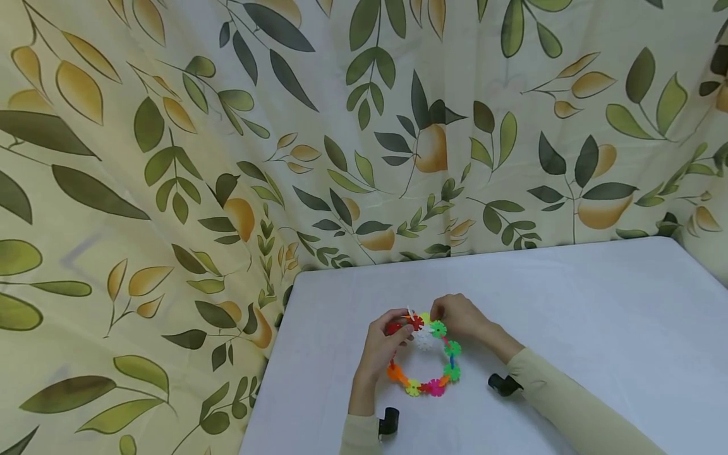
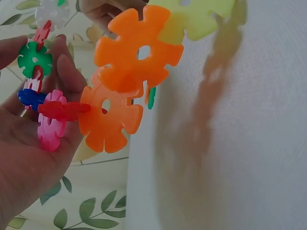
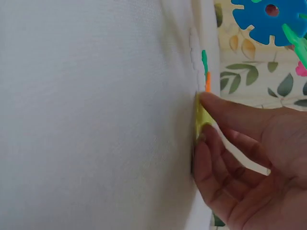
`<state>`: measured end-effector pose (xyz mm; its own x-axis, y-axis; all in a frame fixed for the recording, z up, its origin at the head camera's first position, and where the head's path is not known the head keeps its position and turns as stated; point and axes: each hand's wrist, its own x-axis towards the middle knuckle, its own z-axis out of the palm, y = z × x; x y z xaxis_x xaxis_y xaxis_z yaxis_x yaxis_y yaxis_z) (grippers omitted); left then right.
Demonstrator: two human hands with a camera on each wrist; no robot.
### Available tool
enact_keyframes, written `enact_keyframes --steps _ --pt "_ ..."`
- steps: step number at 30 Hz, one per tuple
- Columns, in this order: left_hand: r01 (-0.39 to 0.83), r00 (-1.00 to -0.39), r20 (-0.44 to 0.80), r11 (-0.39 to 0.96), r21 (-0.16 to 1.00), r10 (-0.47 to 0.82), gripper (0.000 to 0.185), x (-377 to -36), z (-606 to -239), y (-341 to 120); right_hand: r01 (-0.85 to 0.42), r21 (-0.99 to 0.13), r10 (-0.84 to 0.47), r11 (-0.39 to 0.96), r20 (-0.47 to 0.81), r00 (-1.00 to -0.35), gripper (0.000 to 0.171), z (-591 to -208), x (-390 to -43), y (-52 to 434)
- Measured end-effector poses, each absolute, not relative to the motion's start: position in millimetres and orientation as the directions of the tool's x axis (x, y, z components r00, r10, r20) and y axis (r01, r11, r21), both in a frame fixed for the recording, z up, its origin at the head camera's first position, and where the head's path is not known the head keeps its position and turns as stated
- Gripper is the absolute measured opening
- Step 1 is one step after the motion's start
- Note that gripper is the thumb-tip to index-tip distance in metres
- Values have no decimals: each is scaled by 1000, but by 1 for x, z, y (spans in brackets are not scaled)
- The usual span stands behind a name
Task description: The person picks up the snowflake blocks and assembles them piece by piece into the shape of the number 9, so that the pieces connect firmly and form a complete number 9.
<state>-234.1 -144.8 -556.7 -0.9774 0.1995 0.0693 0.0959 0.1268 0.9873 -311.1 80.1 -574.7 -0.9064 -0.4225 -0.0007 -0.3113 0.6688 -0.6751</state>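
A ring of bright plastic snowflake discs [image 1: 452,360] lies on the white table [image 1: 569,303]. Both hands meet at its far side. My left hand [image 1: 405,330] grips the left part near a red disc [image 1: 415,322]. In the left wrist view its fingers [image 2: 64,72] curl round pink [image 2: 50,129], red [image 2: 60,110] and blue pieces, with two orange discs [image 2: 136,52] beside them. My right hand [image 1: 438,314] pinches the top near a green disc [image 1: 438,328]. In the right wrist view its fingertips [image 3: 216,103] pinch a yellow disc [image 3: 201,117] against the cloth.
A leaf-patterned curtain [image 1: 227,158] hangs behind and to the left of the table. The table's left edge [image 1: 267,379] runs close to my left forearm. A blue disc [image 3: 268,21] of the ring shows near my right hand.
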Motion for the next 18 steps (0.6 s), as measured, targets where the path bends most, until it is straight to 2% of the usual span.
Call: enact_keyframes --steps 10,18 --pt "94 -985 73 136 986 155 28 -236 -558 -143 -320 -767 -403 555 89 -911 6 -551 -310 89" --pt "102 -985 84 116 988 154 26 -237 -560 -141 -306 -897 -363 319 182 -914 12 -511 -302 86"
